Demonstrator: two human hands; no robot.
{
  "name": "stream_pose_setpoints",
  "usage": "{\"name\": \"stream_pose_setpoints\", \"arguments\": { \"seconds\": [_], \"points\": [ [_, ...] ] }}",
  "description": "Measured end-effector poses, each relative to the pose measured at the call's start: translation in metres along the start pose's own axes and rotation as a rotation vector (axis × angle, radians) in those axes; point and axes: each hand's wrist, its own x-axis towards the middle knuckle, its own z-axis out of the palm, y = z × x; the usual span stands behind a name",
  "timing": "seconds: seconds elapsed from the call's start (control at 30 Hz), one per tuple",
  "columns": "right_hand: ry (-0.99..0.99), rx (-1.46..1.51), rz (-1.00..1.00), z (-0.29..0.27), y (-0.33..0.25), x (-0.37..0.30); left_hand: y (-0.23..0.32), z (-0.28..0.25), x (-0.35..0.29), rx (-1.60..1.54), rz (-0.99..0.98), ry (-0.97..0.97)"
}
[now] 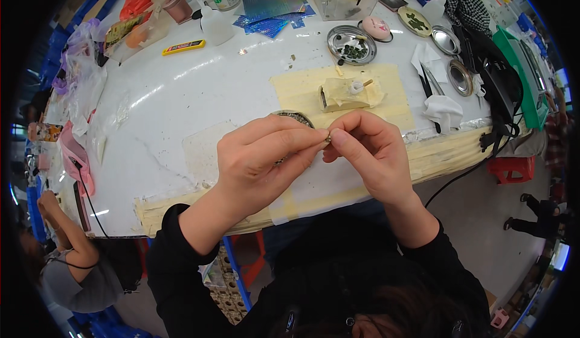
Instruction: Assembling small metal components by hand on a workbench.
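Observation:
Over the near part of the white table, my left hand (260,157) and my right hand (374,157) meet fingertip to fingertip. Between them they pinch a tiny dark, gold-tinted piece (328,138), too small to name. Both thumbs and forefingers press on it. Behind my left hand, a round dish (296,115) of small bits shows only its far rim. Just beyond my hands, a block wrapped in cream tape (344,94), with a small white piece on top, rests on a taped patch (396,96) of the table.
A round metal dish (351,45) with dark green bits stands farther back. Tweezers (432,79) and crumpled white tissue (444,111) lie at the right. A yellow box cutter (183,47) and a white squeeze bottle (215,27) are at the far left. A person (78,265) sits at the left.

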Motion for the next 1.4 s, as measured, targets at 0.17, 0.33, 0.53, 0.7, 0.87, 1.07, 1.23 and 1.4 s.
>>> {"name": "stream_pose_setpoints", "arguments": {
  "seconds": [0.17, 0.33, 0.53, 0.7, 0.87, 1.07, 1.23, 1.4],
  "points": [
    [0.001, -0.006, -0.013, -0.0006, -0.0006, -0.0002, -0.0003, 0.0001, 0.0002, 0.011, -0.009, 0.007],
    [-0.002, -0.043, -0.015, -0.0023, -0.0001, -0.0008, 0.0001, 0.0002, 0.0003, 0.001, -0.007, -0.008],
    [-0.018, 0.009, 0.019, -0.0023, -0.0005, -0.0018, -0.0001, -0.0002, 0.0002, -0.046, -0.01, -0.022],
    [-0.016, 0.024, 0.015, -0.0025, -0.0014, -0.0025, 0.0005, 0.0009, 0.0009, -0.044, -0.019, -0.006],
    [-0.012, -0.005, 0.0, -0.0034, 0.0005, -0.0014, -0.0017, 0.0026, 0.0002, -0.028, -0.014, 0.024],
    [-0.01, -0.023, 0.005, -0.0037, 0.0004, -0.0005, -0.0001, 0.0015, -0.0003, -0.042, -0.043, -0.001],
    [-0.015, -0.026, 0.021, -0.0024, 0.0002, 0.0002, -0.0013, 0.0017, -0.0006, -0.058, -0.04, -0.008],
    [-0.012, -0.024, 0.013, -0.0042, -0.0001, 0.0009, 0.0001, 0.0019, 0.0006, -0.082, -0.066, -0.004]
  ]
}}
